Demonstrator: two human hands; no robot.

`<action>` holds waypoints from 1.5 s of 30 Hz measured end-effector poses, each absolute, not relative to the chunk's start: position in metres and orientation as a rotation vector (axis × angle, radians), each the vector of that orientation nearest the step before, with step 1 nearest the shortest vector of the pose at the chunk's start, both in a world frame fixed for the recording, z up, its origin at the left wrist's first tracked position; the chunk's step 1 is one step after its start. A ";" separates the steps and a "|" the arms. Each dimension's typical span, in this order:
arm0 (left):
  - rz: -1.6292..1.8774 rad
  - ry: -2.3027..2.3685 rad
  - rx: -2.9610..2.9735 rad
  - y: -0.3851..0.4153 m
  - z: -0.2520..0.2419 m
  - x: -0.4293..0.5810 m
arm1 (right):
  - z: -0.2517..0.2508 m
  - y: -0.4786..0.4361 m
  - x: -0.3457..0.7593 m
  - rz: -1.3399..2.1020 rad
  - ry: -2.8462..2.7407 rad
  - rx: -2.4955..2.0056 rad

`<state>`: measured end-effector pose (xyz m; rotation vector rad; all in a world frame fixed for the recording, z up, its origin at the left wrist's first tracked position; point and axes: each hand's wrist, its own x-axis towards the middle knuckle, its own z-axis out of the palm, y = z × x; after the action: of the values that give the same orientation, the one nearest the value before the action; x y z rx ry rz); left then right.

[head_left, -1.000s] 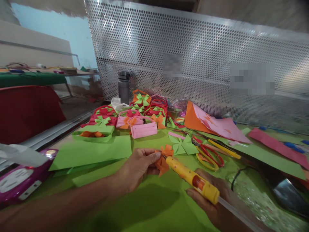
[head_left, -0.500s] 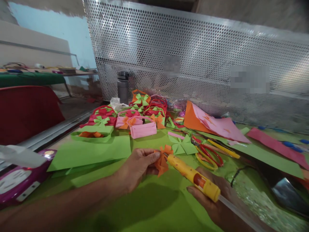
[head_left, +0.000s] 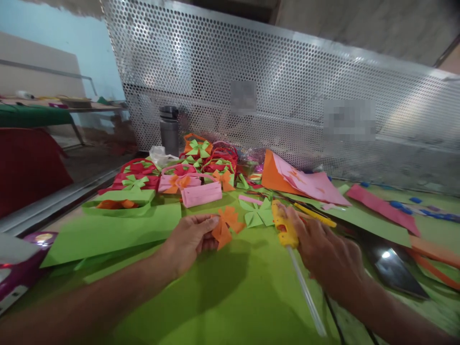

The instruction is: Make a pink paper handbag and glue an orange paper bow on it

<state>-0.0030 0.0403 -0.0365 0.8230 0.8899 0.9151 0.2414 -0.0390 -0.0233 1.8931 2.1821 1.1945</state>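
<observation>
My left hand [head_left: 189, 238] pinches an orange paper bow [head_left: 224, 225] just above the green table sheet [head_left: 230, 297]. My right hand [head_left: 323, 249] grips a yellow glue gun [head_left: 282, 229] with a clear glue stick [head_left: 305, 292] trailing toward me; its nozzle points away, to the right of the bow and apart from it. A green paper bow [head_left: 257, 213] lies just beyond, between both hands.
Several pink, red and green paper baskets [head_left: 199, 184] crowd the far middle. Pink and orange sheets [head_left: 305, 184] lie at the right back, a green sheet [head_left: 108, 230] at the left. A perforated metal panel [head_left: 287, 96] walls the back. A purple device [head_left: 21, 268] sits at the near left.
My right hand swung the glue gun away from the orange bow and turned it so the nozzle points away. The view shifted rightward; my left hand kept the bow.
</observation>
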 end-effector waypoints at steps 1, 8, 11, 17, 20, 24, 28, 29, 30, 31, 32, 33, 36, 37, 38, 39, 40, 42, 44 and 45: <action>0.913 0.902 0.814 0.040 -0.037 -0.003 | -0.027 -0.038 0.245 1.238 2.116 1.885; 0.898 0.888 0.819 0.038 -0.038 -0.002 | -0.054 -0.041 0.255 1.292 1.973 1.809; 0.893 0.880 0.820 0.037 -0.039 -0.002 | -0.057 -0.045 0.254 1.223 1.986 1.826; 0.878 0.880 0.838 0.035 -0.037 -0.002 | -0.053 -0.046 0.259 0.805 2.067 1.817; 0.864 0.880 0.843 0.035 -0.036 -0.002 | -0.055 -0.046 0.261 0.638 2.141 1.801; 0.870 0.880 0.815 0.032 -0.034 -0.001 | -0.048 -0.046 0.251 0.723 2.094 1.844; 0.847 0.847 0.795 0.028 -0.030 0.000 | -0.020 -0.045 0.230 1.078 2.350 1.774; 0.845 0.833 0.791 0.027 -0.029 0.000 | -0.013 -0.044 0.223 1.074 2.494 1.723; 0.849 0.823 0.785 0.026 -0.029 0.000 | -0.007 -0.044 0.215 1.051 2.672 1.675; 0.858 0.814 0.777 0.025 -0.028 0.000 | -0.002 -0.042 0.206 0.979 2.831 1.659; 0.871 0.807 0.765 0.024 -0.028 0.000 | 0.000 -0.041 0.198 0.870 2.964 1.633; 0.884 0.804 0.756 0.023 -0.028 0.000 | 0.000 -0.039 0.190 0.789 3.047 1.620; 0.919 0.790 0.722 0.020 -0.026 0.000 | -0.008 -0.033 0.173 0.710 3.149 1.574; 0.924 0.777 0.711 0.019 -0.026 0.000 | -0.011 -0.031 0.169 0.726 3.176 1.545; 0.927 0.761 0.703 0.019 -0.025 0.000 | -0.015 -0.030 0.167 0.748 3.203 1.524; 0.927 0.743 0.700 0.018 -0.025 0.000 | -0.017 -0.028 0.166 0.764 3.233 1.506; 0.926 0.725 0.701 0.017 -0.025 0.000 | -0.019 -0.027 0.165 0.772 3.264 1.499; 0.923 0.700 0.709 0.016 -0.025 0.000 | -0.021 -0.025 0.165 0.761 3.327 1.527; 0.921 0.687 0.706 0.016 -0.025 0.001 | -0.021 -0.024 0.165 0.740 3.389 1.550; 0.921 0.682 0.701 0.016 -0.025 0.001 | -0.020 -0.024 0.165 0.732 3.412 1.553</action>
<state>0.0011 0.0160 -0.0249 0.7008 0.6816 0.9208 0.1647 -0.0235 -0.0202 1.5535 3.4121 0.7323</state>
